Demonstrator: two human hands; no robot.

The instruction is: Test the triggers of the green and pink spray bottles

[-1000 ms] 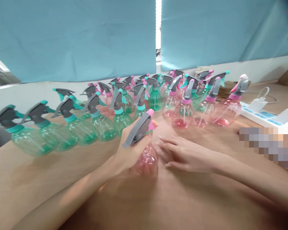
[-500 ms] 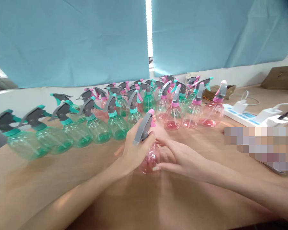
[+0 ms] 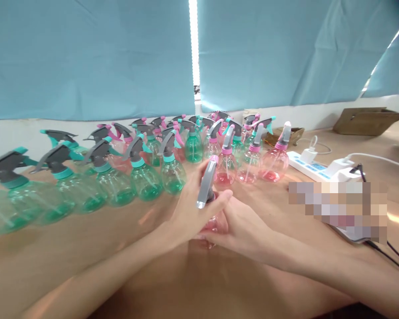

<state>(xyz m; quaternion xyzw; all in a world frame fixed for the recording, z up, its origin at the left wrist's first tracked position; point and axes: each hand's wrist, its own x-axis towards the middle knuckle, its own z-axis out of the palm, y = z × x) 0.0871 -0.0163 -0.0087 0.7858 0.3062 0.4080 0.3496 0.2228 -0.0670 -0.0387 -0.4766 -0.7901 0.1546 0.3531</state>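
Observation:
In the head view, a pink spray bottle (image 3: 216,223) with a grey trigger head stands close in front of me, between both hands. My left hand (image 3: 189,208) is closed around its neck just below the trigger, thumb across the front. Lower down, my right hand (image 3: 242,219) wraps the round body from the right side; some of its fingers are hidden behind the bottle. A row of green spray bottles (image 3: 146,181) stands to the left. Beyond my hands are several pink spray bottles (image 3: 248,166), with more green and pink ones behind.
A white power strip (image 3: 307,166) with plugged-in chargers lies on the wooden table (image 3: 146,270) at the right. Near it is a blurred-out device (image 3: 349,232) with black cables. A brown cardboard piece (image 3: 365,122) rests at the back right, before a blue curtain (image 3: 93,62).
My right hand has closed onto the bottle's body, where its fingers were looser before. My left hand stays at the neck. The view has turned slightly right.

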